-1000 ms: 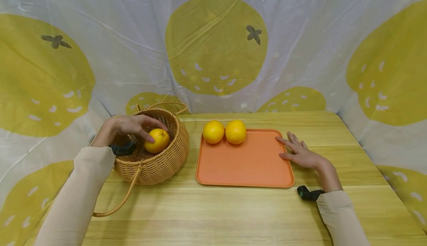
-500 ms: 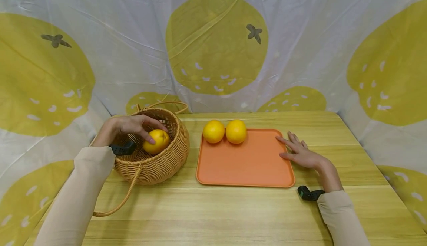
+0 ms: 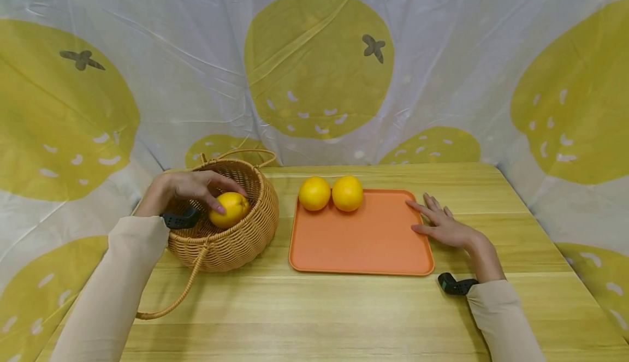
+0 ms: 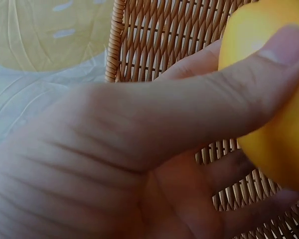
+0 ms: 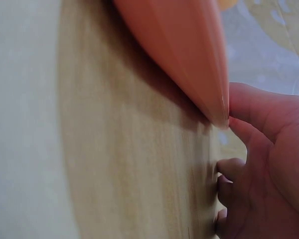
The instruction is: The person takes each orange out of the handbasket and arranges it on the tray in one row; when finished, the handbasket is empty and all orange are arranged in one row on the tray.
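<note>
Inside the wicker basket (image 3: 231,250), my left hand (image 3: 196,184) grips an orange (image 3: 229,211). In the left wrist view the thumb lies across the near side of the orange (image 4: 269,144), with fingers behind and below it. Two more oranges sit side by side at the back left of the coral tray (image 3: 361,242): a left one (image 3: 314,194) and a right one (image 3: 347,194). At the tray's right edge rests my right hand (image 3: 444,228), fingers extended. The right wrist view shows its thumb and a finger touching the rim of the tray (image 5: 189,55), other fingertips on the table.
The basket's near handle (image 3: 189,288) droops onto the wooden table (image 3: 319,318); its far handle (image 3: 250,153) leans back. A hanging cloth (image 3: 432,67) printed with large yellow fruit encloses the back and sides.
In the basket, the orange has shifted slightly left and toward the near rim under my left hand. My right hand, the tray and its two oranges stay put.
</note>
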`<state>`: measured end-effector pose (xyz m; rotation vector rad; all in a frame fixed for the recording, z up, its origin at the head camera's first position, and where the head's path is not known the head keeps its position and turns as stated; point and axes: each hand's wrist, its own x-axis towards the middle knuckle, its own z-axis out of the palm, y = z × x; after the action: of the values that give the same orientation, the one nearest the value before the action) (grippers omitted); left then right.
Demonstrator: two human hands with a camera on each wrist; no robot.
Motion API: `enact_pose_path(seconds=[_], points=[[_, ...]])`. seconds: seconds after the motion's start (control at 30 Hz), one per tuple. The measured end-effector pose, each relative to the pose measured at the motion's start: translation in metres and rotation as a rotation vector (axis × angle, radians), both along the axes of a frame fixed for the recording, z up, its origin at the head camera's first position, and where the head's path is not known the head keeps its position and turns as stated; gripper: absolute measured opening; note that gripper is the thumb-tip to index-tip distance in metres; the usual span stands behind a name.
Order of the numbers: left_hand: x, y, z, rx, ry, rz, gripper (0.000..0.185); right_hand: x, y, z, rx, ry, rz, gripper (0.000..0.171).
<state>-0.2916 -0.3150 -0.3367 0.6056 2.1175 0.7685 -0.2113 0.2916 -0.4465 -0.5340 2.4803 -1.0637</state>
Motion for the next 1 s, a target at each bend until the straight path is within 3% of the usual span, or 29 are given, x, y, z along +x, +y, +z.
enact_pose_path(seconds=[0.27, 0.53, 0.77, 0.9, 1.0], points=[[0.004, 0.005, 0.012, 0.071, 0.084, 0.086, 0.059, 0.0, 0.001, -0.001, -0.019, 0.005, -0.001, 0.072], [0.017, 0.013, 0.045, 0.03, 0.195, 0.127, 0.053, -0.001, 0.001, 0.001, 0.003, -0.001, -0.001, 0.072], [0.035, 0.013, 0.066, 0.077, 0.297, 0.196, 0.051, -0.001, 0.002, 0.001, 0.009, -0.002, 0.003, 0.072], [0.045, 0.022, 0.074, 0.142, 0.35, 0.226, 0.05, -0.001, 0.001, 0.002, 0.012, -0.003, 0.007, 0.073], [0.05, 0.04, 0.077, 0.248, 0.38, 0.252, 0.05, -0.001, 0.001, 0.002, 0.007, -0.003, 0.009, 0.072]])
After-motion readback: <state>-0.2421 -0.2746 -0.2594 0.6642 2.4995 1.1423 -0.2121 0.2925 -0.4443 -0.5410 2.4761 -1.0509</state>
